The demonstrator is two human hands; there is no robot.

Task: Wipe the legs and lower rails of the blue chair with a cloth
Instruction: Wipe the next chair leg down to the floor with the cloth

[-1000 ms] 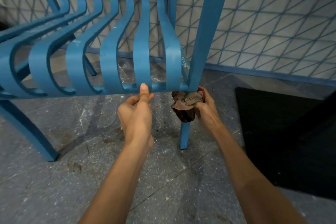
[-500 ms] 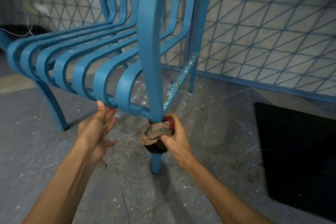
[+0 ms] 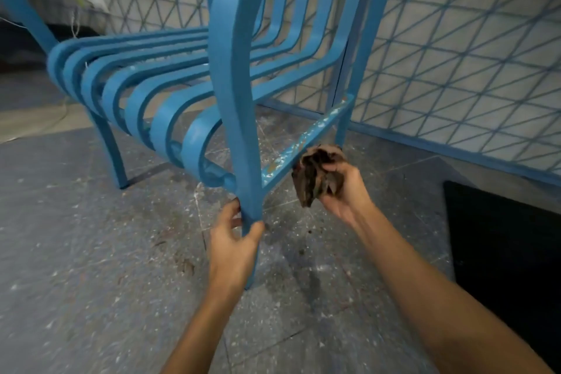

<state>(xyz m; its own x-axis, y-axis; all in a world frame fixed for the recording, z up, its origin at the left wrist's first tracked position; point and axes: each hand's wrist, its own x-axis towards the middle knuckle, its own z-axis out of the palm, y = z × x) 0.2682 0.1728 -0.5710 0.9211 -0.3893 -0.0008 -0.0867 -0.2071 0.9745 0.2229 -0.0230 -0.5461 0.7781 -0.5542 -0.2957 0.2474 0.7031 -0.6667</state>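
Observation:
The blue chair (image 3: 170,76) with its curved slat seat fills the middle of the head view. My left hand (image 3: 233,243) grips its near front leg (image 3: 252,185) low down, thumb on the right side, fingers round the left. My right hand (image 3: 343,188) holds a crumpled brown cloth (image 3: 315,173) just right of the lower side rail (image 3: 303,143). That rail runs back to the rear leg (image 3: 341,130) and shows chipped paint. The cloth touches or nearly touches the rail's right edge.
A speckled grey stone floor (image 3: 91,252) lies under the chair. Close behind stands a white wall with blue diagonal lines (image 3: 455,55) and a blue skirting. A black mat (image 3: 504,246) lies on the floor at the right. A white cable hangs at the far left.
The view has swung round to the chair's side. My left hand moved from the seat's front edge down onto the front leg. My right hand took the cloth off that leg to the side rail.

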